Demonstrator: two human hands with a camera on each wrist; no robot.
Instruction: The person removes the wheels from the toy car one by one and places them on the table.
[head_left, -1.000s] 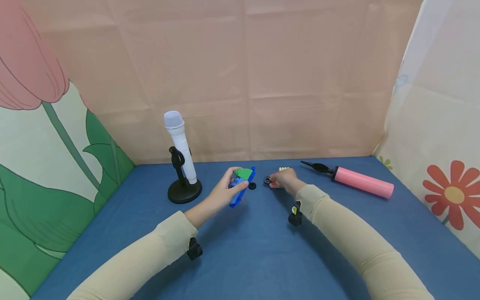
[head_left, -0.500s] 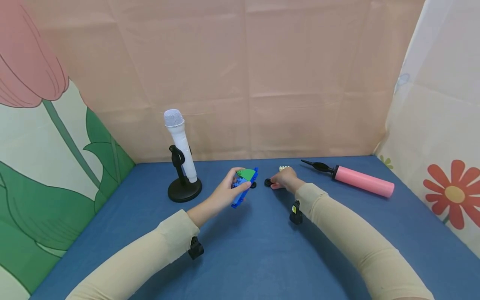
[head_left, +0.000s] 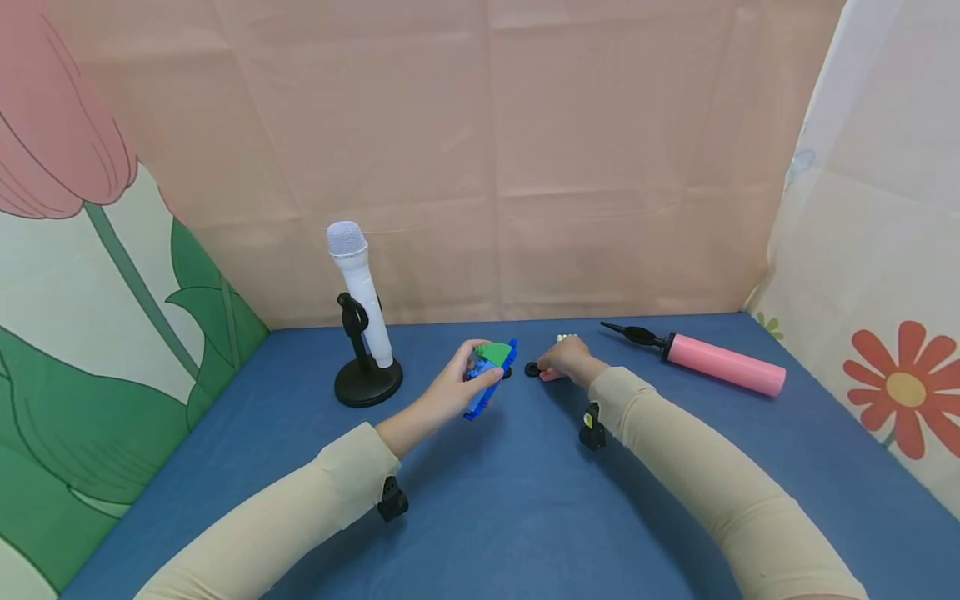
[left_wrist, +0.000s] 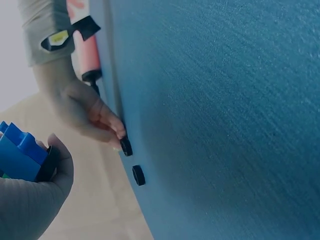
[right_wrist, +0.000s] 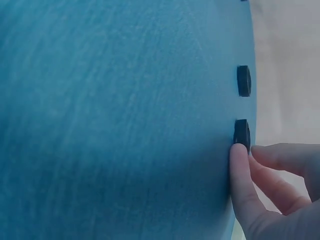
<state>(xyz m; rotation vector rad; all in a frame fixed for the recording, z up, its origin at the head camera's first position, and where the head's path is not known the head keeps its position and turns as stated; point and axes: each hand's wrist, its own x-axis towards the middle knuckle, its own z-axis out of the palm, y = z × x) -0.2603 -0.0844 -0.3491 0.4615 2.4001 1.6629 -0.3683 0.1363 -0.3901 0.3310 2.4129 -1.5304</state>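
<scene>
Blue table [head_left: 487,500] | left hand [head_left: 450,383] grips blue-green toy [head_left: 497,355], long axis near-left to far-right | right hand [head_left: 572,358], the nearer, pinches black disc [head_left: 532,369] by right edge | disc lies right of toy

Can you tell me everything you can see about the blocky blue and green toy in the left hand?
The blocky blue and green toy has a blue body and a green panel on top, and it looks like shiny plastic. Raised blue bumps show in the left wrist view. It is tilted, held above the blue cloth-like table by the bare left hand. A black part shows beside the thumb; I can't tell whether it's attached.
</scene>
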